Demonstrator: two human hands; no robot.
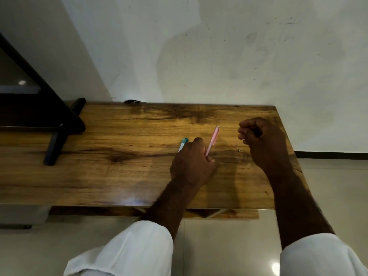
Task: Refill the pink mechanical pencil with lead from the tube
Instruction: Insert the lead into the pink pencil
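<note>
My left hand (191,162) rests on the desk (99,176) with its fingers curled round the pink mechanical pencil (212,142), which slants up and away from me. The teal-capped lead tube (183,144) pokes out just behind that hand; I cannot tell whether I grip it too. My right hand (260,140) hovers to the right, fingertips bunched together, though whether they pinch a lead I cannot tell. A small pale piece (239,150) lies on the desk between my hands. To load well, I should steady the pencil's open end and feed the lead in straight and gently, since it would likely snap.
</note>
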